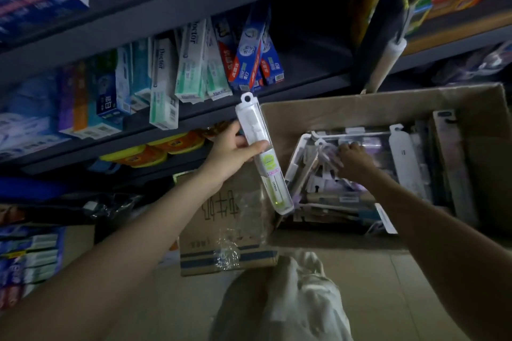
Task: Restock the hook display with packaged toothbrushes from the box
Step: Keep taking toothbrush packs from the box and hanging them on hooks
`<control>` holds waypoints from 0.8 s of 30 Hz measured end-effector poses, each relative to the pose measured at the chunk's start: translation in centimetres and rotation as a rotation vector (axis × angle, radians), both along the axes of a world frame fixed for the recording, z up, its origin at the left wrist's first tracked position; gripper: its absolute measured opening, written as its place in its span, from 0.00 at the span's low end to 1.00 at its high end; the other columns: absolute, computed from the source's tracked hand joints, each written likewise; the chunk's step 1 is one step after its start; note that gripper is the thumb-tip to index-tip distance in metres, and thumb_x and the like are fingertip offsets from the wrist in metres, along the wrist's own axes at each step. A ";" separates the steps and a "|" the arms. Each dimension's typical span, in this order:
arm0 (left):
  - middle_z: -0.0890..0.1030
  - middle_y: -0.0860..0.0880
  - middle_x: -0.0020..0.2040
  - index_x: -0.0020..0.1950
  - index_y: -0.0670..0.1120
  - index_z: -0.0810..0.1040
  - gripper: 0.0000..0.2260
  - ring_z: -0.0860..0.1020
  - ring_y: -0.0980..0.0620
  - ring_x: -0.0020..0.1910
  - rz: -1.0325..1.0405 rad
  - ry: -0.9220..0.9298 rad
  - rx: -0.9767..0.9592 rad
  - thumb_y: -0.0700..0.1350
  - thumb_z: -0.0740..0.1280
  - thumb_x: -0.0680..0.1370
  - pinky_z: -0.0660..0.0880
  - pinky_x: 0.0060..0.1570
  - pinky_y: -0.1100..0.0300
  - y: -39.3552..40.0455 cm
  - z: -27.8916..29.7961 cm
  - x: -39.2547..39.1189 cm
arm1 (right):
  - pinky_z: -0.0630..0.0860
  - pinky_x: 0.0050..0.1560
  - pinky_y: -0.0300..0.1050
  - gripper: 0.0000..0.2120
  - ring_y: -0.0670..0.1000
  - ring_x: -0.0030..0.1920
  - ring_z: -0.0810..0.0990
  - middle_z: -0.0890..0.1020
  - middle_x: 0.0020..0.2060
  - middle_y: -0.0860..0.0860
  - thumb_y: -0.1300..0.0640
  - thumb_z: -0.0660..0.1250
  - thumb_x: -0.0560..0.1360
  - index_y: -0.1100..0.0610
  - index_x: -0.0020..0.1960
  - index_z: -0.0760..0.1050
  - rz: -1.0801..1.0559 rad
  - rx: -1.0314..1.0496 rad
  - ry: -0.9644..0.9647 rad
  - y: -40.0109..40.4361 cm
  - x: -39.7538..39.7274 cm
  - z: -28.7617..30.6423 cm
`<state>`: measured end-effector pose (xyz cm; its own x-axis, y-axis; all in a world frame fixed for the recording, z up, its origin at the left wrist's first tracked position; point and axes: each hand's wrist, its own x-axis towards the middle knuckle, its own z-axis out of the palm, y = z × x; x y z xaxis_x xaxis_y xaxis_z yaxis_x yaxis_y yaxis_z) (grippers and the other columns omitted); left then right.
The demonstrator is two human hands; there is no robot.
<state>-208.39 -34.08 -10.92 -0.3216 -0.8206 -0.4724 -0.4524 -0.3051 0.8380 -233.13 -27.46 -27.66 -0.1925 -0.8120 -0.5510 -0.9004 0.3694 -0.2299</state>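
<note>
My left hand (pixel 235 153) grips a clear packaged toothbrush (pixel 264 158) with a green handle, held tilted, its hang-hole end up near the shelf edge. My right hand (pixel 353 160) reaches down into the open cardboard box (pixel 346 111) and its fingers curl on purple-and-white toothbrush packs (pixel 327 156) in the pile. Several more packaged toothbrushes (pixel 404 158) lie in the box. No hook display shows in this view.
Dark shelves (pixel 194 119) at the left hold toothpaste boxes (pixel 191 63) and yellow-orange packs (pixel 155 151). A smaller taped carton (pixel 219 235) stands below the held pack. A dark upright post (pixel 379 36) rises behind the box. My light trouser leg (pixel 299 299) is at the bottom.
</note>
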 end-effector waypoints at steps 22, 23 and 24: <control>0.80 0.52 0.44 0.58 0.45 0.73 0.14 0.78 0.62 0.38 -0.040 0.354 -0.632 0.38 0.68 0.74 0.73 0.36 0.72 -7.9 24.9 14.2 | 0.74 0.46 0.36 0.17 0.39 0.40 0.77 0.78 0.43 0.45 0.62 0.68 0.74 0.55 0.61 0.70 0.008 -0.981 -0.824 -8.7 17.8 41.8; 0.80 0.50 0.44 0.60 0.44 0.72 0.15 0.78 0.62 0.38 -0.013 0.359 -0.680 0.38 0.68 0.74 0.74 0.36 0.71 -8.3 26.6 15.5 | 0.74 0.45 0.36 0.18 0.38 0.38 0.77 0.77 0.42 0.45 0.63 0.68 0.74 0.55 0.62 0.69 0.008 -1.040 -0.828 -9.6 18.9 43.3; 0.80 0.48 0.46 0.62 0.43 0.70 0.17 0.79 0.59 0.41 0.013 0.355 -0.726 0.38 0.69 0.74 0.75 0.38 0.69 -8.9 28.1 16.6 | 0.75 0.44 0.36 0.20 0.39 0.37 0.77 0.77 0.41 0.46 0.63 0.68 0.74 0.55 0.64 0.68 0.003 -1.082 -0.835 -10.4 19.8 44.5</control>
<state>-191.75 -42.96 17.13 -0.3409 -0.8880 0.3085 -0.1219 0.3672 0.9221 -213.28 -37.82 16.89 -0.1165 -0.9075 0.4035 -0.3525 -0.3420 -0.8711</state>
